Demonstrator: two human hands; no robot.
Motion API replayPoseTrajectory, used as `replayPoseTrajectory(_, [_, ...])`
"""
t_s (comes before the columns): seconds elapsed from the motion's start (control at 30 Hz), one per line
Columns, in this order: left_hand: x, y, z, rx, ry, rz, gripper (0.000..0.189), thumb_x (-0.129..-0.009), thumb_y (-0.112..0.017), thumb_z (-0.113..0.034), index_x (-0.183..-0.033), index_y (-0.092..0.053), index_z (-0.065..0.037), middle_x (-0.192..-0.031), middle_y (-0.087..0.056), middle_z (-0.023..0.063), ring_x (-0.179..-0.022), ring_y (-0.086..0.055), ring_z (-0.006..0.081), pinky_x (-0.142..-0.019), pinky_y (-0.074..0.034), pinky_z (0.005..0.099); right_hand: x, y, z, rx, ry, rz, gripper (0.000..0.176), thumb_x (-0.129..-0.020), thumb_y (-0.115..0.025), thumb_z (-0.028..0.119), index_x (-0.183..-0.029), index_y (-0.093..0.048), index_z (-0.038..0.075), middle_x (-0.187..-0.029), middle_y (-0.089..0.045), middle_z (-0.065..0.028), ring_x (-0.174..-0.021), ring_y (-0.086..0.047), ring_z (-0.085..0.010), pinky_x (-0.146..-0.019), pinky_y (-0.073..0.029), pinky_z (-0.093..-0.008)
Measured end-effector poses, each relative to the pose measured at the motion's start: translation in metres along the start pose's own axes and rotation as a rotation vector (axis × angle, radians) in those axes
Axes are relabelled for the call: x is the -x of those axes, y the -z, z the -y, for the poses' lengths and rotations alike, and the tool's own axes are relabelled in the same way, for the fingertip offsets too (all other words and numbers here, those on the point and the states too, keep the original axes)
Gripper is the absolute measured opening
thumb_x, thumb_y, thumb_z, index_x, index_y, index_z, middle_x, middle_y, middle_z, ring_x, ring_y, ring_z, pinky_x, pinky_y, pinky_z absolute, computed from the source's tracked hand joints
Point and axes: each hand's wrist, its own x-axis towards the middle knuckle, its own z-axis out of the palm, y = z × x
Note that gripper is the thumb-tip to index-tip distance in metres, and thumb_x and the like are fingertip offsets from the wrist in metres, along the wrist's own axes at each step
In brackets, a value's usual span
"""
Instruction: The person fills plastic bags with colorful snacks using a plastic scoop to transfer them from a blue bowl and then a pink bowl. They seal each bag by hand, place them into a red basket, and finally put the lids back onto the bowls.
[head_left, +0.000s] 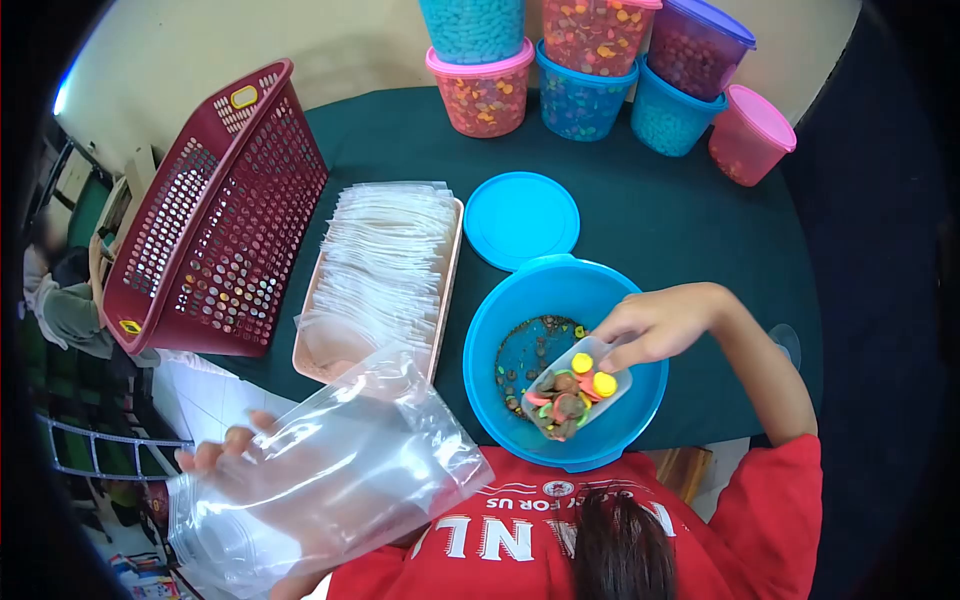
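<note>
My left hand is closed around a large clear plastic bag, its fingertips showing past the bag's far edge. The bag is tilted in front of my red shirt, and no contents show in it. With my right hand I grip a small clear plastic container by its rim. Brown, green, pink and yellow pieces fill it. It is held over a round blue tub, whose bottom has scattered small pieces like those in the container.
A blue lid lies behind the tub. Left of it, a pink tray holds stacked clear bags. A maroon basket stands farther left. Several lidded tubs line the back. A person is at far left.
</note>
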Motion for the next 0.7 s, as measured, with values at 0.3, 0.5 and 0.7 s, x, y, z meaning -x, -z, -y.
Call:
replayPoseTrajectory(0.3, [0.082, -0.038, 0.099, -0.525, 0.069, 0.162, 0.060, -0.078, -0.053, -0.033, -0.123, -0.029, -0.001, -0.117, -0.034, 0.0207, -0.106, -0.035, 0.0302, -0.088, -0.031, 0.0421, 0.074, 0.004, 0.005, -0.041, -0.051, -0.297, 0.038, -0.085, -0.047, 0.032, -0.109, -0.053, 0.003, -0.080, -0.060, -0.0078, -0.068, -0.052, -0.0131, -0.060, -0.042, -0.0279])
replayPoseTrajectory(0.5, [0.062, -0.039, 0.091, -0.816, 0.258, 0.579, 0.092, -0.047, -0.082, -0.024, -0.121, -0.033, 0.000, -0.105, -0.046, 0.0170, -0.093, -0.049, 0.0265, -0.079, -0.041, 0.0358, 0.082, 0.009, 0.008, 0.004, -0.057, -0.362, 0.037, -0.086, -0.043, 0.034, -0.098, -0.056, 0.002, -0.065, -0.054, -0.0056, -0.059, -0.049, -0.0141, -0.054, -0.040, -0.0282])
replayPoseTrajectory(0.7, [0.061, -0.046, 0.088, -0.911, 0.532, 0.715, 0.089, -0.047, -0.082, -0.026, -0.120, -0.037, 0.000, -0.108, -0.047, 0.0166, -0.098, -0.050, 0.0277, -0.080, -0.042, 0.0362, 0.063, 0.007, 0.026, 0.294, -0.202, -0.465, 0.031, -0.080, -0.049, 0.031, -0.081, -0.060, 0.002, -0.067, -0.058, -0.0129, -0.060, -0.056, -0.0214, -0.055, -0.043, -0.0323])
